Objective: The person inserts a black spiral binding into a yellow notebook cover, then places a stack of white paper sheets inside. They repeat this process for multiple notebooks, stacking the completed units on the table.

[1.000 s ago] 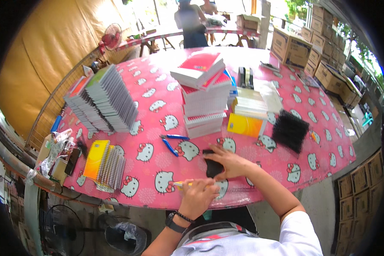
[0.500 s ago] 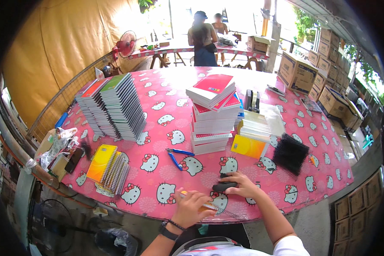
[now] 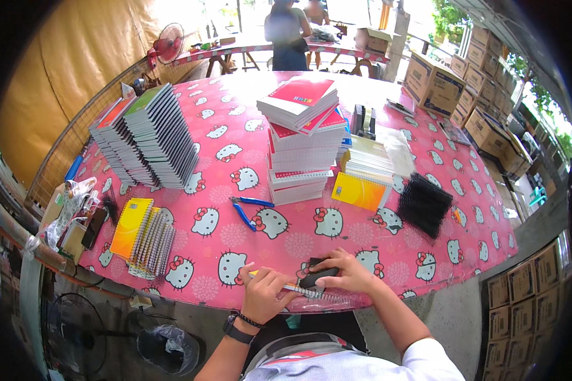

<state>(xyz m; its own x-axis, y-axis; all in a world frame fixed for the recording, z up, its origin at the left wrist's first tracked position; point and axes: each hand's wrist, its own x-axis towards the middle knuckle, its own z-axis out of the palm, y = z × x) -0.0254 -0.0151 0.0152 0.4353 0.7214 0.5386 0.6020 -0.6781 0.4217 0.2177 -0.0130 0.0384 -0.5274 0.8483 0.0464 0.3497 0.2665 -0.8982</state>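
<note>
My left hand (image 3: 265, 292) grips a thin notebook (image 3: 292, 289) on edge at the table's front. A loose end of its spiral coil (image 3: 329, 296) sticks out to the right. My right hand (image 3: 347, 270) is closed over a black, palm-sized tool (image 3: 318, 278), whose exact kind I cannot make out. The tool sits right against the notebook's coiled edge. Farther in lie blue-handled pliers (image 3: 253, 207). To the left is a pile of yellow spiral notebooks (image 3: 133, 228). Unbound yellow booklets (image 3: 361, 192) lie at the right, beside a bundle of black coils (image 3: 424, 206).
A tall stack of red-covered booklets (image 3: 303, 143) stands mid-table, with a tape dispenser (image 3: 363, 120) behind. Two stacks of spiral notebooks (image 3: 162, 136) rise at the left. Cartons (image 3: 433, 86) are on the right. A fan (image 3: 170, 43) and two people are at the back.
The black tool in my right hand has come closer to the notebook and now meets its coiled edge. The whole view has shifted, so the table appears higher and farther left.
</note>
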